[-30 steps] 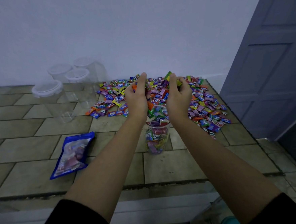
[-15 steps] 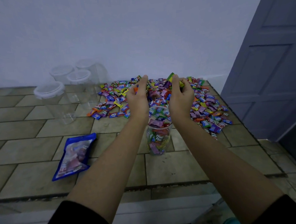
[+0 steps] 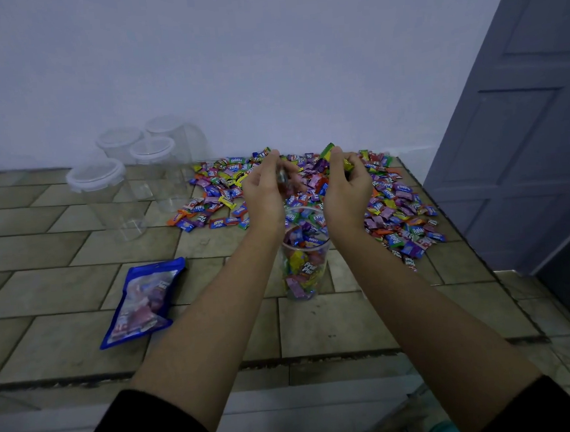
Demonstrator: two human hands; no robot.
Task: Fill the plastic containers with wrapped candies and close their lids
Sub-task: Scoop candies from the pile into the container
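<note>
Candies (image 3: 300, 265) fill the open container (image 3: 324, 245) at near centre almost to the rim; I have both hands just above its mouth. Right hand (image 3: 347, 191) pinches a few more, left hand (image 3: 263, 193) curls round a blur, can't tell if it holds any. Risk: an off-centre drop bounces off the heap onto the tiles (image 3: 335, 323), or a wrist tips it.

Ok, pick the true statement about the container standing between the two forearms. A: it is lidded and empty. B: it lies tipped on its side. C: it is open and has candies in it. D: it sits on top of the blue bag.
C: the container stands upright with no lid on its rim, and wrapped candies show through its clear wall.
</note>
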